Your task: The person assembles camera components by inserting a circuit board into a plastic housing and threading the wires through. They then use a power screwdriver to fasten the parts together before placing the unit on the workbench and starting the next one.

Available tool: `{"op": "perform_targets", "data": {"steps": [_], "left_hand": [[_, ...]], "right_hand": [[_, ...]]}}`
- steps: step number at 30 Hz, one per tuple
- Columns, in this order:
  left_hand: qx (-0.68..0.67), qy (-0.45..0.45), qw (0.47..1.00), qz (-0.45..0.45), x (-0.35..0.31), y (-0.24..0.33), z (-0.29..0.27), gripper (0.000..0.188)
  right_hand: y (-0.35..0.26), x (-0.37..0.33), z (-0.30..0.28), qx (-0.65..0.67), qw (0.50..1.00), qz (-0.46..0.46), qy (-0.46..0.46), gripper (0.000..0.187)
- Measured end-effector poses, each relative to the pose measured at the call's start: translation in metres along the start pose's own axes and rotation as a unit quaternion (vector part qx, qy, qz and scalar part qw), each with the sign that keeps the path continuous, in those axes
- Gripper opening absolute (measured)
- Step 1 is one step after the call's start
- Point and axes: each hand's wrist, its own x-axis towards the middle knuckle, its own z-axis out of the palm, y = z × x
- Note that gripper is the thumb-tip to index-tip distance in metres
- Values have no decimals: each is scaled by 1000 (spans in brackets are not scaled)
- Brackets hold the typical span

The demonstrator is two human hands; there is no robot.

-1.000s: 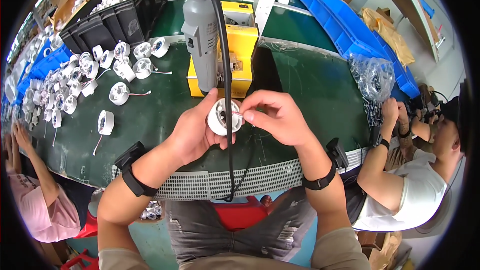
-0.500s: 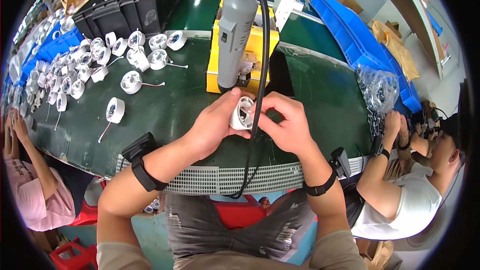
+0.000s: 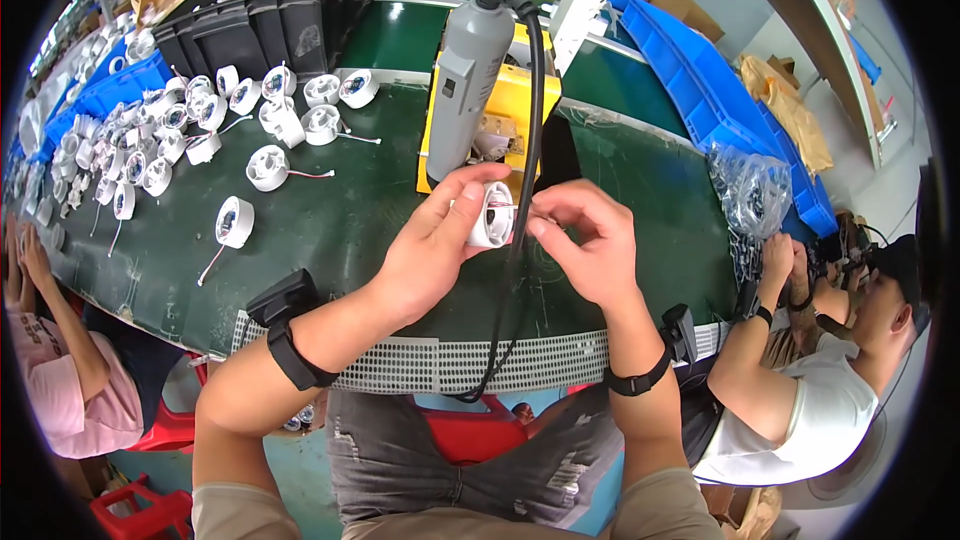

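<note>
A white round plastic housing (image 3: 489,227) with a dark inside is gripped between the thumb and fingers of my left hand (image 3: 420,250), its opening facing right. From that opening a thin wire (image 3: 512,206) runs toward my right hand (image 3: 598,245), whose thumb and forefinger are pinched on its end; the tip is too small to make out. Just beyond my hands, a grey cylindrical power tool (image 3: 468,75) stands upright on a yellow base (image 3: 518,75). Its black cable (image 3: 527,155) hangs down between my two hands, in front of part of the wire.
Several similar white housings with wires (image 3: 267,168) lie on the green table (image 3: 370,205) to the left. Behind them stands a black crate (image 3: 250,32) of white parts. Blue bins (image 3: 690,80) and a clear plastic bag (image 3: 750,185) are at right. Co-workers sit on both sides.
My right hand has drawn back to the right from the housing, and the wire now stretches between them. My left hand has turned the housing slightly, its opening more visible.
</note>
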Motion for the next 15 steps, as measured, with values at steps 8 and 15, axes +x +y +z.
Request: {"op": "perform_targets", "data": {"steps": [8,15], "left_hand": [[-83,-45,996,-9,-1,2,1,43],[-91,-67,993,-42,-2,-2,2,43]], "right_hand": [[-9,-6,14,309,936,168,-13,13],[-15,-6,16,235,950,207,16,20]]}}
